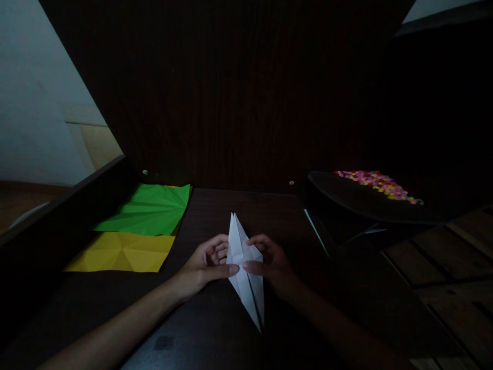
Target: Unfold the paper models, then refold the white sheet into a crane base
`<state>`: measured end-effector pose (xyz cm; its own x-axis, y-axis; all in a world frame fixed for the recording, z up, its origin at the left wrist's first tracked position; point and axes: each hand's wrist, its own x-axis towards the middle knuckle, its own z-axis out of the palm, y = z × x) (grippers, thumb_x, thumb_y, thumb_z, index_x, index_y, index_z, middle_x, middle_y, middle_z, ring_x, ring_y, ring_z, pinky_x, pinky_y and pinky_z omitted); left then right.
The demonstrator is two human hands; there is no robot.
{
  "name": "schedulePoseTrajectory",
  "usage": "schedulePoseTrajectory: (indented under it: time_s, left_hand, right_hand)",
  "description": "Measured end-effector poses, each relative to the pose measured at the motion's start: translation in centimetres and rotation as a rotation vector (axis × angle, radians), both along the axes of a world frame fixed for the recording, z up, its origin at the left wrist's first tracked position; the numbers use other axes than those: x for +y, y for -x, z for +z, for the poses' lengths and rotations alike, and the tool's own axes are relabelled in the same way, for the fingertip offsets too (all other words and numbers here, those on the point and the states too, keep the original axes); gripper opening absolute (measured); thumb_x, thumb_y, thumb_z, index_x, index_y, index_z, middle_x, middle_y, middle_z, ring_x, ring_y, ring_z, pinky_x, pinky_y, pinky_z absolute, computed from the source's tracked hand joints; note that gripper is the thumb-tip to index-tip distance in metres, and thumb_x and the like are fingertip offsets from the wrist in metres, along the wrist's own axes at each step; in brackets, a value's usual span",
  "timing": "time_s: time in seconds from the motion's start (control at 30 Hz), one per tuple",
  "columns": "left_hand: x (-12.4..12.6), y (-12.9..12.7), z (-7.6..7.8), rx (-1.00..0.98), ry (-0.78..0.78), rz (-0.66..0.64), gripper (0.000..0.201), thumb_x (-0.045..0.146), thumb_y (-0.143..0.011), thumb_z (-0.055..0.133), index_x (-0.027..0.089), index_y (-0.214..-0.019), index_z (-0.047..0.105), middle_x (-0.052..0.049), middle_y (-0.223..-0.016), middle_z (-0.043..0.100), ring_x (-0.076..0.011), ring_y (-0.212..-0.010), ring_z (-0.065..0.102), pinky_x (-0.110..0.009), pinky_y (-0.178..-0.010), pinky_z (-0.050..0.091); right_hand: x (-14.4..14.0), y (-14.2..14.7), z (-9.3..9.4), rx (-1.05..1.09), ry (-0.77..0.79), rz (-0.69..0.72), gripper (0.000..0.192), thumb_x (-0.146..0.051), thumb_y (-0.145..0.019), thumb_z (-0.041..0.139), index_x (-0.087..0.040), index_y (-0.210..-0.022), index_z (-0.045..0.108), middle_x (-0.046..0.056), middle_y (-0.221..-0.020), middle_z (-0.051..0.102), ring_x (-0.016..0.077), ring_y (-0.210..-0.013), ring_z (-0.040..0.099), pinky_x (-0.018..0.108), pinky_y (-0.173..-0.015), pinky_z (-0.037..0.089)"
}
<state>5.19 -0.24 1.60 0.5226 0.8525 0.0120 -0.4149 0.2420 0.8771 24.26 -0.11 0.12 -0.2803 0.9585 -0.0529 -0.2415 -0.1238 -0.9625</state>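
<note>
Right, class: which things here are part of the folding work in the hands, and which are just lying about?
In hand:
white folded paper
left hand
right hand

Lying about:
green creased sheet
yellow creased sheet
coloured beads on a dark tray

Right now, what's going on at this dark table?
A person is working a folded white paper piece, long and pointed at both ends, pinching its middle with the left hand and right hand over the dark wooden table. Creased green and yellow paper sheets lie to the left.
</note>
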Motion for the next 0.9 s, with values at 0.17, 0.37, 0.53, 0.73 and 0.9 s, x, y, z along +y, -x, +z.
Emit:
schedulePoseTrajectory:
  time_s: [0.17, 0.37, 0.53, 0.73, 0.9]
  left_hand:
    - [0.07, 0.02, 0.01, 0.041, 0.015, 0.054, 0.033, 0.016, -0.070, 0.082, 0.018, -0.097, 0.065, -0.003, -0.091, 0.066, -0.0168, -0.087, 0.063, -0.030, -0.084, 0.048]
    - [0.02, 0.06, 0.34, 0.085, 0.064, 0.093, 0.026, 0.023, -0.071, 0.082, 0.016, -0.090, 0.066, -0.002, -0.082, 0.066, -0.0177, -0.081, 0.062, -0.029, -0.079, 0.046]
    - [0.00, 0.08, 0.32, 0.079, 0.090, 0.084, 0.025, 0.026, -0.070, 0.082, 0.016, -0.086, 0.067, -0.003, -0.081, 0.067, -0.0179, -0.080, 0.062, -0.027, -0.074, 0.045]
    - [0.02, 0.25, 0.09, 0.105, 0.061, 0.067, 0.026, 0.029, -0.071, 0.081, 0.016, -0.087, 0.065, -0.003, -0.083, 0.067, -0.0199, -0.084, 0.064, -0.030, -0.077, 0.047]
    - [0.03, 0.22, 0.06, 0.134, 0.008, 0.061, 0.028, 0.029, -0.072, 0.081, 0.016, -0.093, 0.067, -0.005, -0.088, 0.070, -0.0210, -0.085, 0.065, -0.031, -0.079, 0.048]
  right_hand:
    - [0.01, -0.28, 0.09, -0.098, -0.110, -0.061, 0.042, -0.031, -0.059, 0.084, -0.023, -0.092, 0.060, -0.001, -0.079, 0.066, 0.0150, -0.066, 0.058, 0.026, -0.059, 0.045]
    - [-0.16, -0.46, 0.17, -0.162, -0.198, -0.080, 0.037, -0.032, -0.065, 0.082, -0.024, -0.094, 0.061, 0.000, -0.080, 0.067, 0.0168, -0.069, 0.060, 0.028, -0.061, 0.047]
    - [-0.27, -0.39, -0.03, -0.161, -0.176, -0.063, 0.039, -0.034, -0.064, 0.083, -0.024, -0.095, 0.061, 0.001, -0.084, 0.068, 0.0179, -0.072, 0.063, 0.028, -0.063, 0.048]
    - [-0.28, -0.33, -0.41, -0.125, -0.156, -0.045, 0.041, -0.034, -0.063, 0.084, -0.024, -0.097, 0.063, 0.001, -0.088, 0.070, 0.0182, -0.074, 0.064, 0.028, -0.064, 0.049]
    - [-0.36, -0.27, -0.34, -0.142, -0.175, -0.077, 0.041, -0.034, -0.062, 0.083, -0.023, -0.096, 0.065, 0.002, -0.085, 0.071, 0.0186, -0.073, 0.064, 0.029, -0.064, 0.049]
